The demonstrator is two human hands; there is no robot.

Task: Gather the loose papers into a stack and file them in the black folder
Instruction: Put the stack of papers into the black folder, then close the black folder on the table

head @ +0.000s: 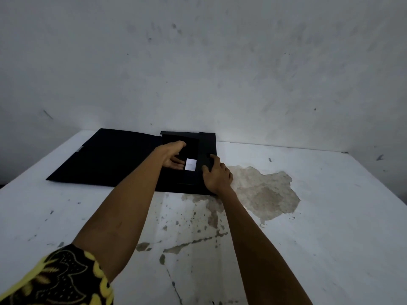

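The black folder (105, 159) lies open on the white table, its left cover spread flat. Flaps cover its right half, and only a small white patch of paper (190, 164) shows between them. My left hand (174, 156) reaches over the middle, thumb on top of an inner flap and fingers underneath it, beside the white patch. My right hand (217, 175) lies on the folder's right flap near its edge, fingers pressing it down. The rest of the papers is hidden under the flaps.
The table (330, 205) is white with a large worn brown patch (264, 190) right of the folder and scuffs in front. A stained white wall rises directly behind the folder. A patterned yellow-black sleeve shows at the lower left.
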